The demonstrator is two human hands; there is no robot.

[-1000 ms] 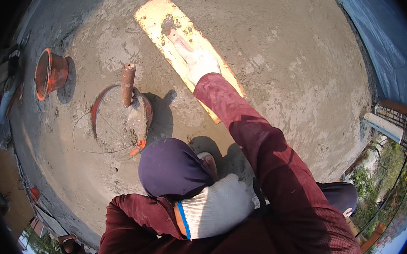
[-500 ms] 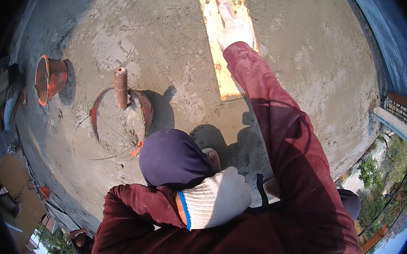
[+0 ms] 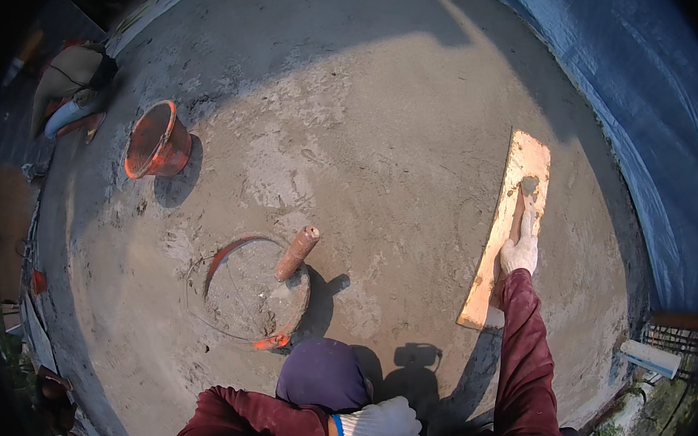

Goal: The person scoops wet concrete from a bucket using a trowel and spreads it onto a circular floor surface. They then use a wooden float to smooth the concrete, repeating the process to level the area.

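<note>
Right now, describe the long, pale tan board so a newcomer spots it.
Find the large blue sheet along the right side. Left of it, under the white gloved right hand, is the long, pale tan board. Its flat, narrow shape sets it apart from the two round orange buckets farther left.
</note>
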